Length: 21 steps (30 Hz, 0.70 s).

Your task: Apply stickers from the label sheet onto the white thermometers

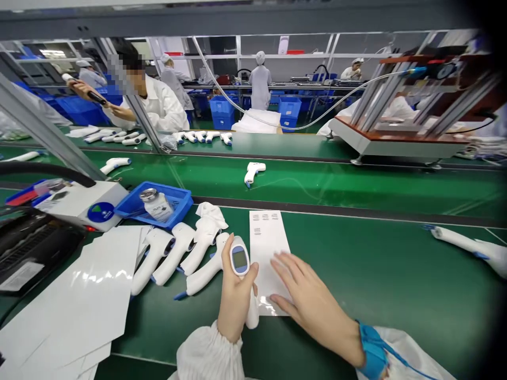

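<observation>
My left hand [234, 295] is wrapped round a white infrared thermometer [240, 257], its small grey screen facing me and its handle pointing down. My right hand [304, 295], with a blue band [372, 348] at the wrist, hovers over or rests on a white label sheet [266, 237]; its fingers are spread and hold nothing. Small printed labels sit at the far end of that sheet. Left of my left hand, several more white thermometers [174, 253] with blue triggers lie in a row. A crumpled white cloth or bag [212, 214] covers the top of one.
A blue tray [182, 207] holds a jar [155, 203]. White sheets [91, 285] and a white box-shaped device [99, 203] are at left. One thermometer [253, 173] lies on the green belt [336, 184]; another [471, 244] is at right. A co-worker [158, 103] sits across.
</observation>
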Tool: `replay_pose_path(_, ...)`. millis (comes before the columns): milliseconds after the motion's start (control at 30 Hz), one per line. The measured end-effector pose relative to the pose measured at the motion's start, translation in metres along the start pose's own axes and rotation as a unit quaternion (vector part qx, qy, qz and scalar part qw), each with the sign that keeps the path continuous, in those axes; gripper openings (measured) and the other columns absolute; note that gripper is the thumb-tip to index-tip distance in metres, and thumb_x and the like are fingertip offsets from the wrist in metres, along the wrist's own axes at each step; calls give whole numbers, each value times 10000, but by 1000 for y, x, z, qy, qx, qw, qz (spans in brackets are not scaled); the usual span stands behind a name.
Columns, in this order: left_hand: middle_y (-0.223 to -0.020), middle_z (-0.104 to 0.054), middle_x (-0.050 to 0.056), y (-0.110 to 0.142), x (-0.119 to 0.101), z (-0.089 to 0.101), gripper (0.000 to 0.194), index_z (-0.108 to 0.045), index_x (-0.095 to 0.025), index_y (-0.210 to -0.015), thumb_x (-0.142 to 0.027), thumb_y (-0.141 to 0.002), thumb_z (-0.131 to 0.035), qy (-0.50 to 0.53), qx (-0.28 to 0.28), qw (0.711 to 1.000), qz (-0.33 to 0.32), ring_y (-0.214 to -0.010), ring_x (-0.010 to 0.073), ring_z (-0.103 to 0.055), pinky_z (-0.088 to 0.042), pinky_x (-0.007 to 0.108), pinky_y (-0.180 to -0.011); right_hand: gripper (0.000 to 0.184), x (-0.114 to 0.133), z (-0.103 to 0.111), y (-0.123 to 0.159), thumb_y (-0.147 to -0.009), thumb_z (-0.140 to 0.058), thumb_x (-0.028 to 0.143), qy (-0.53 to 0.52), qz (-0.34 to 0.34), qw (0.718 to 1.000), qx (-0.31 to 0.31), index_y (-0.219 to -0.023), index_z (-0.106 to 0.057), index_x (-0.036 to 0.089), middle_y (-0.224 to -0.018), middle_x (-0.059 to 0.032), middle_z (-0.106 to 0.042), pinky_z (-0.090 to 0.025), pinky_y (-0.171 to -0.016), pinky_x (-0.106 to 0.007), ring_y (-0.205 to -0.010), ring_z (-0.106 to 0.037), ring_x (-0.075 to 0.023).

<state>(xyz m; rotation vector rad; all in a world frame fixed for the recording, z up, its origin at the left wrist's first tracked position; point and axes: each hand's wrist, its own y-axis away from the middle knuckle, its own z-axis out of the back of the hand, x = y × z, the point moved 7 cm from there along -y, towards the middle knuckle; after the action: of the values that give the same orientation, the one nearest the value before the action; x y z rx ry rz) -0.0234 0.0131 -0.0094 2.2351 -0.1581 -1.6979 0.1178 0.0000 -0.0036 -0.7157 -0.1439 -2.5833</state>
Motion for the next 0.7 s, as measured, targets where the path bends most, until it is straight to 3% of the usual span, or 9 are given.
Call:
replay_pose_path(67,-1137,-538,25,0,0,1,770,-211,-420,-1444,-323,-823,-655,-5,19,1000,15,-481,27,-445,-461,213,-473,657,-5,-10,2,-825,-655,458,79,46,995,-37,-1378,-490,143,-1466,-204,-445,-398,-1051,-586,-1352,-403,-397)
replay_pose_path(133,-1170,-535,40,-1,1,1,769,-208,-417,-1449,-337,-825,-650,-7,29,999,25,-486,31,-454,-470,220,-481,764,-5,-26,14,-803,-663,516,112,75,990,-28,-1431,-428,148,-1485,-202,-416,-410,-1044,-593,-1351,-408,-399)
replay_pose_path(233,-1200,-524,58,-4,5,1,778,-192,-399,-1469,-337,-835,-639,-7,36,999,34,-517,41,-461,-475,219,-494,730,1,-36,39,-826,-633,521,105,87,991,-14,-1451,-408,218,-1473,-154,-452,-433,-1020,-587,-1297,-481,-387)
replay_pose_path(333,-1196,-544,64,-5,12,0,812,-163,-380,-1488,-344,-834,-643,-6,57,997,56,-533,58,-477,-451,211,-469,518,2,-24,45,-864,-598,487,62,56,996,-16,-1335,-540,280,-1386,-107,-559,-458,-985,-576,-1224,-542,-368)
replay_pose_path(400,-1212,-555,76,-4,15,0,828,-162,-358,-1494,-361,-830,-655,-2,66,996,60,-647,109,-571,-497,226,-531,356,-6,-9,30,-904,-560,420,26,8,999,-39,-1229,-609,282,-1318,-95,-603,-494,-947,-532,-1190,-560,-336)
replay_pose_path(467,-1269,-543,82,-5,18,2,818,-173,-348,-1492,-375,-834,-658,2,58,997,51,-903,185,-639,-554,287,-742,268,-18,4,4,-932,-522,337,-13,-26,997,-74,-1163,-635,263,-1269,-93,-615,-511,-931,-480,-1167,-566,-298)
replay_pose_path(567,-1444,-429,69,-7,21,5,764,-196,-366,-1480,-398,-857,-639,-13,41,998,38,-1217,237,-549,-430,364,-1041,216,-34,9,-42,-926,-514,255,-60,-42,992,-105,-1067,-676,235,-1210,-87,-630,-498,-949,-447,-1144,-569,-270)
replay_pose_path(700,-1550,-288,53,-11,26,6,692,-229,-387,-1469,-430,-883,-595,-35,44,998,24,-1276,255,-514,-368,385,-1096,202,-48,-4,-80,-912,-519,213,-103,-70,988,-94,-941,-719,227,-1133,-68,-673,-471,-945,-435,-1092,-584,-255)
